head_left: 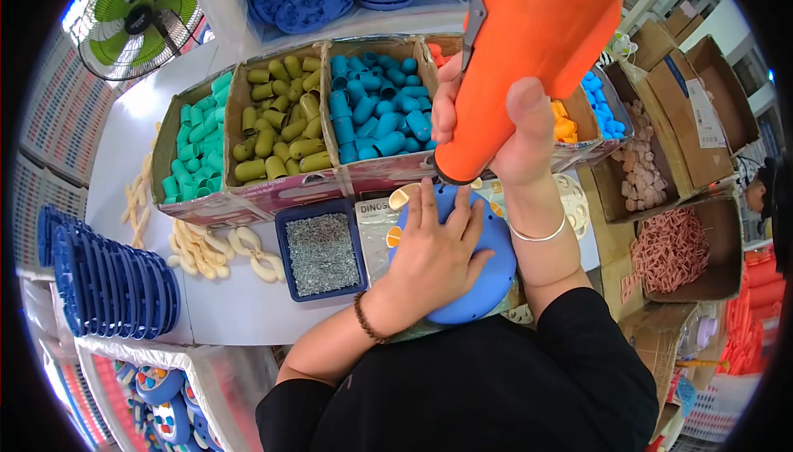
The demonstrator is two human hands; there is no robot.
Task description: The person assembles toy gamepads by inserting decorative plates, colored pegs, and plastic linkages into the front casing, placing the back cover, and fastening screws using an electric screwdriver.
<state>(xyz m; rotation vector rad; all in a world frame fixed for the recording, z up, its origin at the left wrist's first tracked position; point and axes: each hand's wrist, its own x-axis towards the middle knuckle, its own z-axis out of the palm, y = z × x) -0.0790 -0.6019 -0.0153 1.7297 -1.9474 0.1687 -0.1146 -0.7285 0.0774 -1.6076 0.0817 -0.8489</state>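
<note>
Orange power tool (520,31) slants nose-down and leftward over the blue shell's (487,274) far edge, right hand's (520,134) fingers clamped round it; left hand's (425,258) fingers lie slightly apart on the shell.

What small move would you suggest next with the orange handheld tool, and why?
Probably press the orange tool down at the far edge of the rounded blue plastic shell: the tool's nose is there, and the left hand lies spread across the shell.

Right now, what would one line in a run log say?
left hand: pressed on blue shell | right hand: gripping orange tool, nose down over shell
</note>
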